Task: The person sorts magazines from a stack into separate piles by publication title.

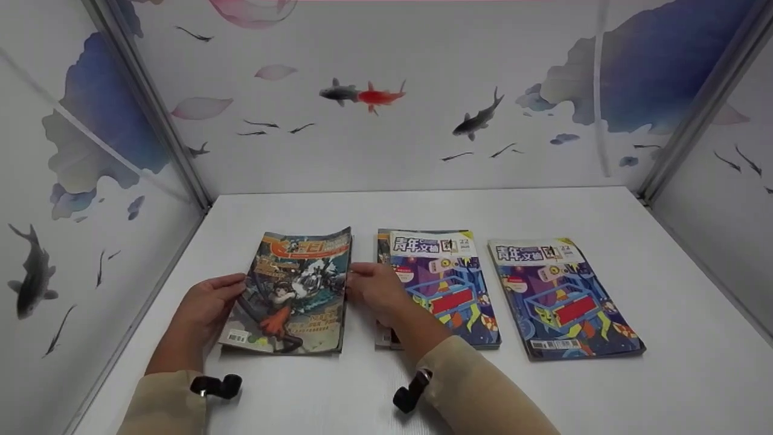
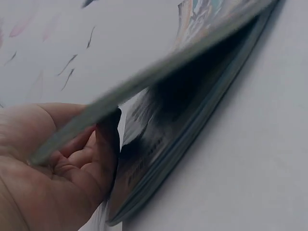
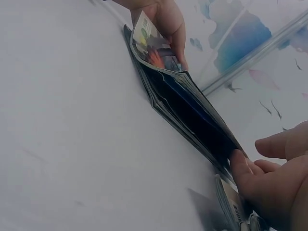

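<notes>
A magazine (image 1: 296, 296) with a comic-style cover, a figure in orange on it, lies tilted on the left of the white table. My left hand (image 1: 205, 305) grips its left edge, the fingers curled beneath in the left wrist view. At its right edge, my right hand (image 1: 380, 293) pinches the border with its fingertips. A dark gap (image 3: 192, 115) parts the upper layer from a lower layer; whether these are two magazines or one spread open I cannot tell. Beneath my right forearm lies a purple-covered magazine (image 1: 477, 290) on top of another magazine (image 1: 382, 244), mostly hidden.
Farther right, another purple-covered magazine (image 1: 567, 296) lies slightly turned on the white table (image 1: 423, 208). Printed panels with fish and petals enclose the table at the back (image 1: 410, 157) and both sides. Metal posts stand at the corners. A small black device sits at each sleeve cuff.
</notes>
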### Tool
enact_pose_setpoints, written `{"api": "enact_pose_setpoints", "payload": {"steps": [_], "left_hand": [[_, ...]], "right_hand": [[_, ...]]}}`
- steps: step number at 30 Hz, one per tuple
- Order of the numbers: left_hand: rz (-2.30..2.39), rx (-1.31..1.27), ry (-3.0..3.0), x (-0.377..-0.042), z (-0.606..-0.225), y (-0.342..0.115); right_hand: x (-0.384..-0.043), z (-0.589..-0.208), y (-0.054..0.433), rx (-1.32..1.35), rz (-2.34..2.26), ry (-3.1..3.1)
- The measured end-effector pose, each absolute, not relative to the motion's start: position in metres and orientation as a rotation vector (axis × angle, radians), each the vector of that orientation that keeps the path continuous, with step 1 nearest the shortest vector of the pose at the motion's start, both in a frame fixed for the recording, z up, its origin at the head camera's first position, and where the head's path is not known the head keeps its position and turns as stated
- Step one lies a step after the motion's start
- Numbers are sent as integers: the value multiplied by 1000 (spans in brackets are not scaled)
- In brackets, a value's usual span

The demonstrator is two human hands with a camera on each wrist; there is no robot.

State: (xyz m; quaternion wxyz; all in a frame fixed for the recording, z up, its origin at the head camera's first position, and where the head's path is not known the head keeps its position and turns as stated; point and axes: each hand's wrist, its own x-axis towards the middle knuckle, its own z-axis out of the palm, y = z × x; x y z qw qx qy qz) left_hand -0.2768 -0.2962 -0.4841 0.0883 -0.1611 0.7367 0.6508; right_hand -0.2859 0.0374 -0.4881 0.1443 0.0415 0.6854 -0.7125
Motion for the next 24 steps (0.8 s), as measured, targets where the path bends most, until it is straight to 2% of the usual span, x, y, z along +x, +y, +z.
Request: {"api": "enact_pose_setpoints", "payload": {"steps": [9, 14, 24], "left_hand": [[1944, -602, 2221, -281, -486, -304], [1985, -637, 2195, -281, -483, -300], [2079, -516, 2221, -279, -470, -260]], "right_hand": [[-282, -481, 39, 234, -2055, 1989], [-282, -476, 42, 210, -2177, 1893], [-285, -467, 69, 132, -2214, 1831]]}}
